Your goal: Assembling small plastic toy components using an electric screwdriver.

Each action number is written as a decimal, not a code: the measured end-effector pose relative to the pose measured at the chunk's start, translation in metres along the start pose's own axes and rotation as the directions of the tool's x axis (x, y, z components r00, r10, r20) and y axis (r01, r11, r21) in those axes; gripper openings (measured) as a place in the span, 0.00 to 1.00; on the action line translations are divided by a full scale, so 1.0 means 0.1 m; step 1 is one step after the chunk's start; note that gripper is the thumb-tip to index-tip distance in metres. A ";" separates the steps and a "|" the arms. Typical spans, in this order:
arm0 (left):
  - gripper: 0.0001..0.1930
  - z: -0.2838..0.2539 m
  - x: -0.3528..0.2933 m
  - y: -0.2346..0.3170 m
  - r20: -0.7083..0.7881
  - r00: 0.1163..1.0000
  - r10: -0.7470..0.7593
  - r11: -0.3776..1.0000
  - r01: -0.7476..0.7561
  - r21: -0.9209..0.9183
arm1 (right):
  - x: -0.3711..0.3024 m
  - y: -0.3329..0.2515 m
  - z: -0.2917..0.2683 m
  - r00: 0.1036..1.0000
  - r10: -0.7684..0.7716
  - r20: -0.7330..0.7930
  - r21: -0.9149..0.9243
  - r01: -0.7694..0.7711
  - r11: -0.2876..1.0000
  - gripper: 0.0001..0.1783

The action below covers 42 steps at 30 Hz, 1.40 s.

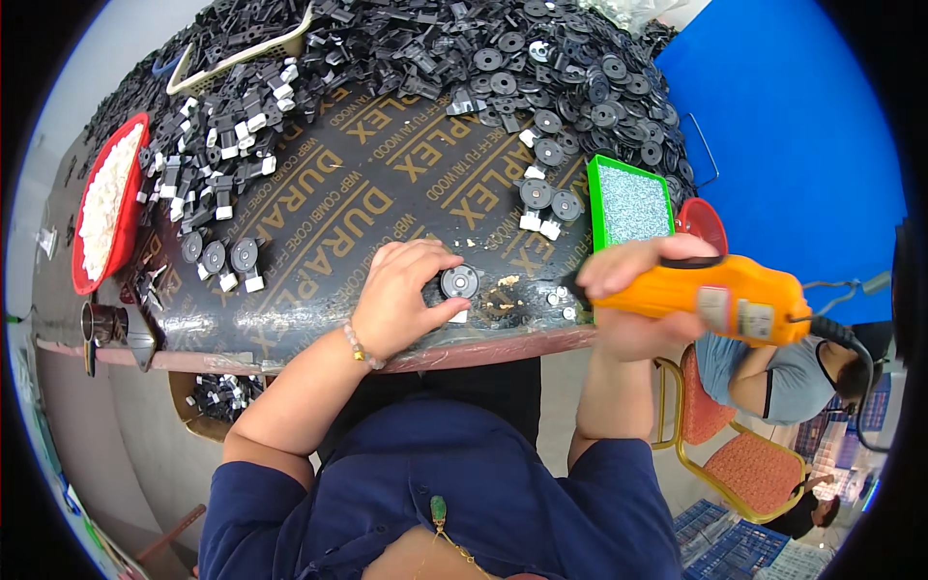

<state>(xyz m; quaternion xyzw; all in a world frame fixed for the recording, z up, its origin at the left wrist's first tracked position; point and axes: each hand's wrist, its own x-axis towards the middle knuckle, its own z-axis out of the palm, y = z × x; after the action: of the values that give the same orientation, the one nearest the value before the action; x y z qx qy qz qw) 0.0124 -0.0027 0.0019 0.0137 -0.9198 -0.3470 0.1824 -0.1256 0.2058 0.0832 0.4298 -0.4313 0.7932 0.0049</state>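
ok so look at where your round black part [460,282] sits: flat on the dark table [319,314] near the edge closest to you, face up, right at the tips of your left hand [401,295]. you've got forefinger along the far edge and thumb along the near one, a half-closed pinch that looks like it has hold of the disc, though how hard you're pressing i can't tell. the part's longer axis seems to run toward your body, with the white tab [461,316] poking out below your thumb. your right hand [628,280] is wrapped fully around the orange power tool [754,300], a bit blurred. imo the relation that matters is this: the disc is straight off to the left of the tool's dark nose [572,287], well apart, and the tool lies crosswise, pointing roughly at it. left hand's clearly the nearer one, touching distance vs. a real gap.
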 end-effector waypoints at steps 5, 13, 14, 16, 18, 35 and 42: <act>0.26 -0.01 0.00 0.00 -0.019 1.000 0.022 1.000 -0.022 -0.008 | -0.07 0.34 0.43 0.977 0.213 0.024 0.072 -0.215 0.974 0.41; 0.23 -0.01 0.00 0.00 -0.027 0.999 0.040 0.999 -0.040 0.000 | -0.05 0.52 0.55 0.961 0.272 0.060 0.059 -0.275 0.960 0.39; 0.23 -0.02 0.00 0.00 -0.024 0.999 0.039 0.999 -0.039 -0.002 | -0.06 0.52 0.57 0.960 0.272 0.060 0.056 -0.275 0.960 0.38; 0.24 -0.03 0.00 0.01 -0.024 0.999 0.049 0.999 -0.048 0.010 | -0.07 0.51 0.61 0.956 0.287 0.067 0.037 -0.290 0.956 0.37; 0.24 -0.02 0.01 0.02 -0.027 0.998 0.048 0.999 -0.048 0.015 | -0.07 0.51 0.62 0.950 0.304 0.068 0.012 -0.305 0.952 0.37; 0.24 0.04 0.02 0.09 -0.040 0.995 0.090 0.989 -0.085 0.122 | 0.11 -0.12 -0.85 0.937 -0.103 -0.333 -0.568 -0.112 0.816 0.34; 0.27 -0.01 0.03 0.10 -0.059 0.991 0.116 0.987 -0.109 0.114 | -0.06 0.02 -1.12 0.926 -0.115 -0.360 -0.464 -0.071 0.883 0.31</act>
<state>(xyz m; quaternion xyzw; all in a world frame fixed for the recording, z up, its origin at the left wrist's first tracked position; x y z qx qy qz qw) 0.0112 0.0038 0.0104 -0.0169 -0.9306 -0.2839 0.2307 -0.1987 0.2842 0.0488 0.2604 -0.5958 0.7329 0.2005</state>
